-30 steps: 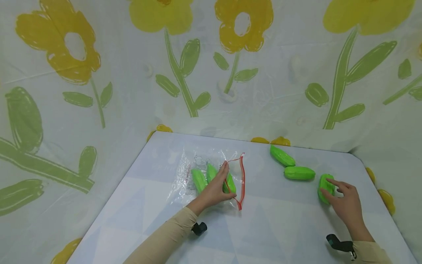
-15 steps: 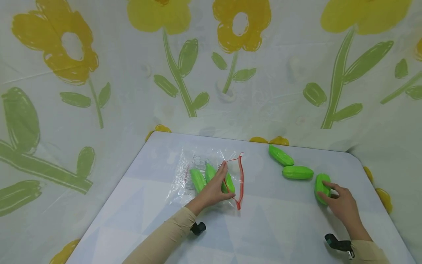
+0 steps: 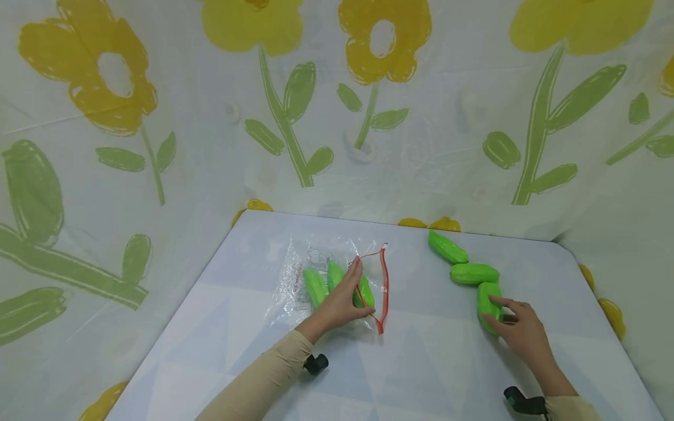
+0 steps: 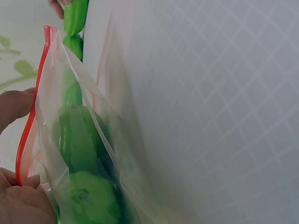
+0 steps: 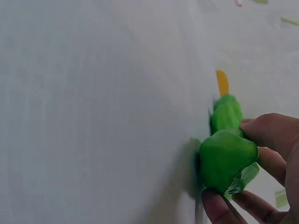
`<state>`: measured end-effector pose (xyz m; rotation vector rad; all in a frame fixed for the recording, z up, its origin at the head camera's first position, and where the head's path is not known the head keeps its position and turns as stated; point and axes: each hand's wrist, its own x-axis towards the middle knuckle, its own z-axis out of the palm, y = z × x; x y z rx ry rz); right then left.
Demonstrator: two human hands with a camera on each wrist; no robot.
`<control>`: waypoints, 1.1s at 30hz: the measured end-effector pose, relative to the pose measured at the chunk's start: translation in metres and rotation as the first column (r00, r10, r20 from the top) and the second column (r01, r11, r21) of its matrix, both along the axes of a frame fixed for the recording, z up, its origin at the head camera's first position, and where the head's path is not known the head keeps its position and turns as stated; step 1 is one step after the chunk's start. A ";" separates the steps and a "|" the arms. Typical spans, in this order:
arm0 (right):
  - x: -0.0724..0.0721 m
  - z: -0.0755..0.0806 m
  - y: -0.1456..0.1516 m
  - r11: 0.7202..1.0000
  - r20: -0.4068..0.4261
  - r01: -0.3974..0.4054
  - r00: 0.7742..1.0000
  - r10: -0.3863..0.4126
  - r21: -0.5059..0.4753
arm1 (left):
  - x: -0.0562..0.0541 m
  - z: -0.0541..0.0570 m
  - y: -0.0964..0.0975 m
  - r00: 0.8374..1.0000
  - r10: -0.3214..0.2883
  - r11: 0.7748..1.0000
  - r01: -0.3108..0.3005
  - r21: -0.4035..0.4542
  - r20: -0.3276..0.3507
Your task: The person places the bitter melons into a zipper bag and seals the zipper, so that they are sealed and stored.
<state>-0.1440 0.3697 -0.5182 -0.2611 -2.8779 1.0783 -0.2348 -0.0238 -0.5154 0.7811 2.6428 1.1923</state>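
"Left hand [image 3: 341, 301]?"
"Fingers spread — at the red zip [image 3: 386, 286] of the clear bag [image 3: 291, 283]."
"Right hand [image 3: 521, 332]?"
"Gripping a green gourd [image 3: 487, 295] — two gourds [image 3: 475, 273] just beyond it, three bagged gourds [image 3: 315, 286] around the left."

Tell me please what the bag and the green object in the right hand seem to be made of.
The bag: probably thin plastic film, glossy; it is see-through, wrinkled and catches glints.
The green object in the right hand: perhaps plastic or foam, smooth and slightly shiny; it shows soft highlights, but I cannot tell which.
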 end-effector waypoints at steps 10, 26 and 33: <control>-0.003 -0.001 -0.034 0.996 -0.037 -0.082 0.996 0.081 -0.036 | 0.000 0.001 0.000 1.000 -0.007 1.000 0.007 -0.002 0.011; -0.029 -0.007 -0.088 0.984 -0.109 -0.171 0.980 0.166 -0.046 | 0.001 0.001 -0.002 1.000 -0.010 1.000 0.010 0.002 -0.003; -0.035 -0.010 -0.102 0.982 -0.086 -0.168 0.983 0.160 -0.089 | 0.001 0.002 -0.002 1.000 -0.007 1.000 0.007 0.001 0.001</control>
